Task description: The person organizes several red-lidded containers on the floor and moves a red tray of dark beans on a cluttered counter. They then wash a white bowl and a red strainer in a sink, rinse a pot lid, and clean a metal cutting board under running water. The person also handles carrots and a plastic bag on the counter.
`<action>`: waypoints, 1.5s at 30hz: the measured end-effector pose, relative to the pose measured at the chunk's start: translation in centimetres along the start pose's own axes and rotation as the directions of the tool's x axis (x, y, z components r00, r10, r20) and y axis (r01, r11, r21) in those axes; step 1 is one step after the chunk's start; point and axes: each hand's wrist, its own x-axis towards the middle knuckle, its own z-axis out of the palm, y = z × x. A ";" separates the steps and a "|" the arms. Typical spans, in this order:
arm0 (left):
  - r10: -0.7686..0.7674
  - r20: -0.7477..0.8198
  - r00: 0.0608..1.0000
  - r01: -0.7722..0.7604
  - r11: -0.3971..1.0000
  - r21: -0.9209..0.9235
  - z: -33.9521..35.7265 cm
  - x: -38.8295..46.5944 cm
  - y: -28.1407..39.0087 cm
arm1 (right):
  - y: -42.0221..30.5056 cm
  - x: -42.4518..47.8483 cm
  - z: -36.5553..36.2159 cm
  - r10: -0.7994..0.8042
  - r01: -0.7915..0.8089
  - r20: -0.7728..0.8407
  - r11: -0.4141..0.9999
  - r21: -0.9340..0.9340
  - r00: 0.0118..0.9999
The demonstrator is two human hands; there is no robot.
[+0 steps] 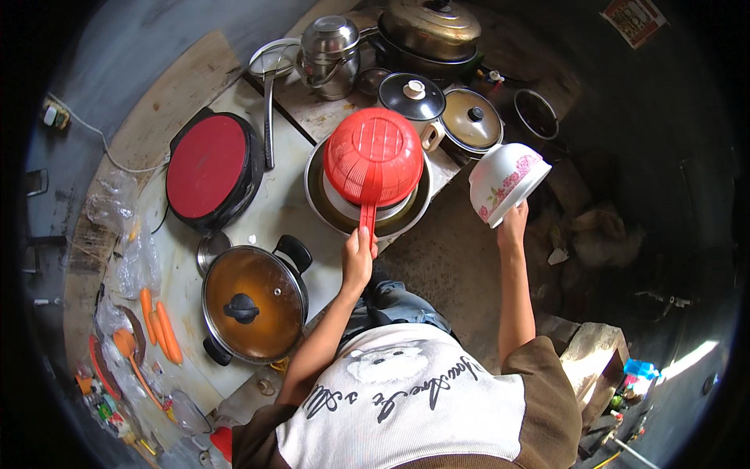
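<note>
My left hand [356,264] grips the handle of a red plastic strainer [375,155], whose rounded outer side appears to face up. Beneath the strainer is a wide metal basin [312,193]; a white-rimmed vessel partly shows inside it, mostly hidden. Off to the right, my right hand [513,227] holds a white bowl [505,180] with pink flowers. The bowl is tilted, and its contents, if any, are out of sight. It is held apart from the basin, near the counter's right edge.
On the counter [281,205] are a red-and-black electric griddle [208,167], a glass-lidded pot [255,305] and carrots [167,333]. Farther back stand a steel lidded pail [330,55], a black-lidded pot [411,97], a glass-lidded pan [470,120] and a large pot with a domed lid [430,29].
</note>
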 end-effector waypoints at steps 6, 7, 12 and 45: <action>-0.097 -0.054 0.994 0.107 0.969 0.224 -1.4 -0.3 -1.4 | -1.0 -2.3 -2.7 0.071 -0.074 -0.115 0.997 -0.026 0.991; -0.058 -0.068 0.996 0.075 0.951 0.301 -1.6 0.0 -1.4 | -1.0 -2.2 -3.2 0.070 -0.075 -0.126 0.997 -0.033 0.990; 0.386 -0.232 0.893 -0.137 0.723 0.677 -1.0 -0.4 -0.5 | -1.4 0.8 -6.9 0.021 -0.052 -0.216 0.989 -0.138 0.976; 0.714 -0.104 0.692 -0.399 0.499 0.769 28.1 24.8 13.4 | -1.1 35.1 -14.7 0.115 0.020 0.295 0.909 -0.416 0.949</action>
